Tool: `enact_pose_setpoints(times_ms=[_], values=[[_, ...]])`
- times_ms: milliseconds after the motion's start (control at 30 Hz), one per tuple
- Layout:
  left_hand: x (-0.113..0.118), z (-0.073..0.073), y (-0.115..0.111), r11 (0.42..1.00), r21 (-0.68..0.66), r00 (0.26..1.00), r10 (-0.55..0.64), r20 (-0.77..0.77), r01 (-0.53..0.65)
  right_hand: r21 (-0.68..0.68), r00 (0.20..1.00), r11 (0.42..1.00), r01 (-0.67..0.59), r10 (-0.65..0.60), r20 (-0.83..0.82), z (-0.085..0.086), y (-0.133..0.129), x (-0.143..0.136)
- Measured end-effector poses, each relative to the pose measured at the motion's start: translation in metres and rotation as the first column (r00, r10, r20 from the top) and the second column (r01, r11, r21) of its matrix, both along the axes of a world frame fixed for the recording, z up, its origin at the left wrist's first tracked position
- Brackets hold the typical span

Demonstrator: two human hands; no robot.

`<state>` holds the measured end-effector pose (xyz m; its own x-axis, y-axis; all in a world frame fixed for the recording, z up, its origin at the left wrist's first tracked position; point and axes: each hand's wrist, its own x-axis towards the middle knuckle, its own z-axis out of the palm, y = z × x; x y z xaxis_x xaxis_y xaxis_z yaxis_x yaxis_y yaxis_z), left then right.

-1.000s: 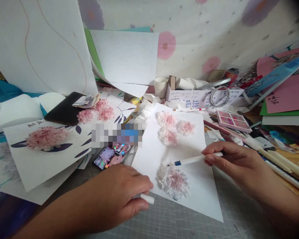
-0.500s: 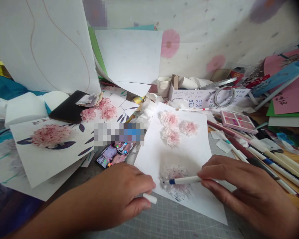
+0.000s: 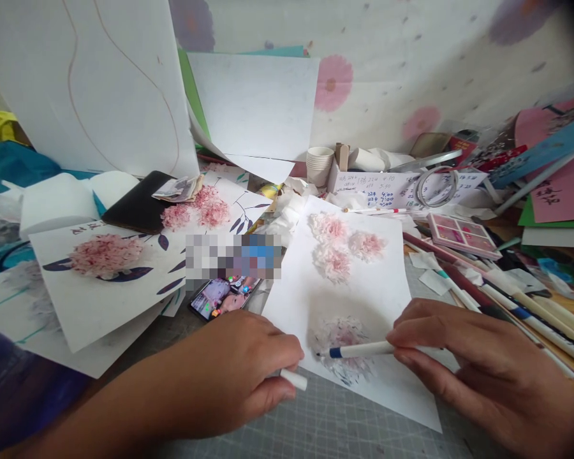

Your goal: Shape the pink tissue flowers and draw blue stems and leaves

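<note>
My right hand (image 3: 463,363) pinches a white marker (image 3: 363,349) with a blue band, its dark tip at the left edge of a grey-and-pink ruffled flower (image 3: 347,341). That flower lies on a white sheet (image 3: 287,287), below three pale pink ruffled flowers (image 3: 332,229). My left hand (image 3: 249,370) is closed around a small white cap (image 3: 293,379), which sticks out between thumb and fingers beside the sheet's left edge. Under both hands and the sheet is a grey gridded mat (image 3: 325,421).
A lit phone (image 3: 224,296) lies behind my left hand. Sheets with pink flowers (image 3: 106,256) are at the left. Paper cups (image 3: 319,166) stand at the back. Several pens (image 3: 530,319) and a pink palette (image 3: 462,234) lie at the right.
The whole view has shifted slightly, so most things appear a little further right. Both hands keep their grips, and the marker tip remains at the grey-and-pink flower's left edge.
</note>
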<state>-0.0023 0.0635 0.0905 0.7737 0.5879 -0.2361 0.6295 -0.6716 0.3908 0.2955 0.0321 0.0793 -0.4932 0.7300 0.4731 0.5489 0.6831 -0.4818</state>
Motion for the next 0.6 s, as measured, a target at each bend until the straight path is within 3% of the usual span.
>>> enact_pose_setpoints(times_ms=[167, 333, 500, 600], values=[[0.0014, 0.0003, 0.0003, 0.999, -0.047, 1.0, 0.021, -0.023, -0.022, 0.071, 0.998, 0.996, 0.061, -0.063, 0.015, -0.0002, 0.002, 0.0004], [0.0008, 0.0, 0.0007, 0.998, -0.06, 0.999, 0.024, -0.031, -0.026, -0.003, 1.0, 1.0, 0.001, -0.001, -0.009, -0.0002, 0.0024, 0.0001], [0.0012, 0.0022, 0.0011, 0.998, -0.063, 0.999, 0.028, -0.042, -0.03, 0.082, 0.999, 0.996, 0.043, -0.044, 0.02, 0.0009, 0.003, -0.0004], [0.0013, 0.0011, 0.0017, 0.998, -0.061, 0.999, 0.016, -0.042, -0.018, 0.058, 0.999, 0.997, 0.043, -0.043, 0.002, 0.0033, 0.0028, 0.0009]])
